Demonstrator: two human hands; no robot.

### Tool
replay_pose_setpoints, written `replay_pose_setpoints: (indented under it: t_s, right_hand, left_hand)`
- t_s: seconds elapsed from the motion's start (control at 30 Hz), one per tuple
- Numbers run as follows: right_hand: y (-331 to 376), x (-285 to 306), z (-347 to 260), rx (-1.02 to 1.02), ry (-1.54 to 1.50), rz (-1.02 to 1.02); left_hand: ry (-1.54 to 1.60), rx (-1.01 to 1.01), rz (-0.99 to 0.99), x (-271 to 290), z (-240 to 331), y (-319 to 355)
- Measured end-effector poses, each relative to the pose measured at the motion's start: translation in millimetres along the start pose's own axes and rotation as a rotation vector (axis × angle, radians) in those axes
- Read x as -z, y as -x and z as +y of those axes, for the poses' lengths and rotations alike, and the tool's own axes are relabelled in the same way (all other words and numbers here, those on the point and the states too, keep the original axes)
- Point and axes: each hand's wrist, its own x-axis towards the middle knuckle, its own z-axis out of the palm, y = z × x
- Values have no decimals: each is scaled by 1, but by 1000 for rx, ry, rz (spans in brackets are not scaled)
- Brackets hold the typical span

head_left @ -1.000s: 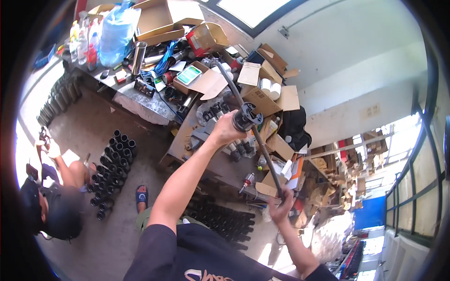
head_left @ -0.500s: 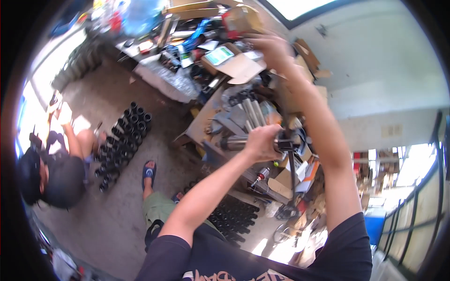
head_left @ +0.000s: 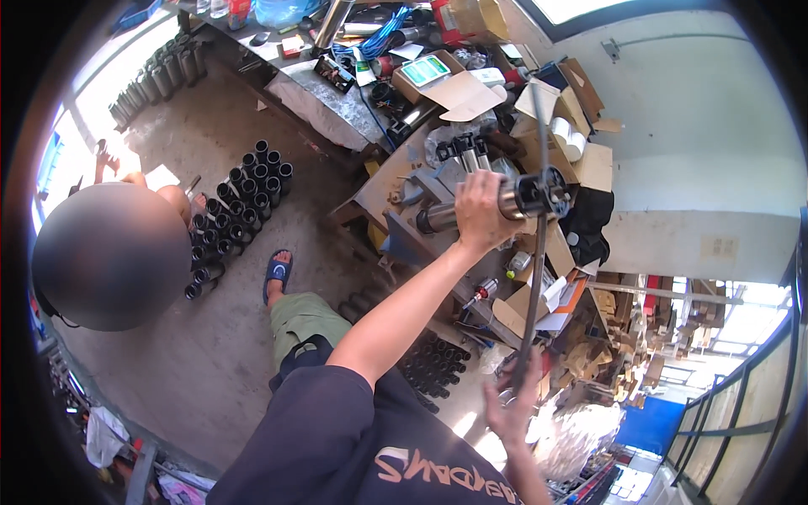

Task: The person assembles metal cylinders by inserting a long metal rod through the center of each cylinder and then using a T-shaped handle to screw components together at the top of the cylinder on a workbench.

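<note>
My left hand (head_left: 478, 212) is raised and shut around a shiny metal cylinder (head_left: 438, 217), held roughly level over the cluttered workbench (head_left: 383, 181). A dark round fitting (head_left: 551, 190) sits on the cylinder's right end. A long thin dark rod (head_left: 536, 278) passes through that fitting and runs almost straight up and down. My right hand (head_left: 512, 411) grips the rod's lower end, low in the picture to the right of my body.
Another person (head_left: 114, 252) crouches on the concrete floor at the left beside rows of upright black tubes (head_left: 236, 206). More black tubes (head_left: 433, 370) lie below the bench. Cardboard boxes (head_left: 581, 151), tools and cables crowd the benches. My foot in a blue sandal (head_left: 276, 271) rests on the floor.
Half a second ago my right hand was up above the cylinder; now it is down low on the rod's lower end. My left hand still holds the cylinder.
</note>
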Motion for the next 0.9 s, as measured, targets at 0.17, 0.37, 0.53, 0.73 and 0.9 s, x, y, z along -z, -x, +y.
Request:
replay_pose_setpoints:
  t_s: [0.17,0.37,0.53,0.73,0.9]
  right_hand:
    - [-105,88,-17,1198,564,-221]
    - [-185,-64,-179,1596,335,-426]
    - [-379,-245,-256,713,891,-331]
    - [-658,-97,-41,194,1208,-374]
    - [-577,20,248,-349,1028,-327]
  left_hand:
    - [8,-47,329,8,25,33]
    - [469,93,-263,-55,24,71]
    - [1219,345,-181,-91,93,26]
    - [1289,1175,-1045,93,60,18]
    - [904,1169,-1510,197,49,-121]
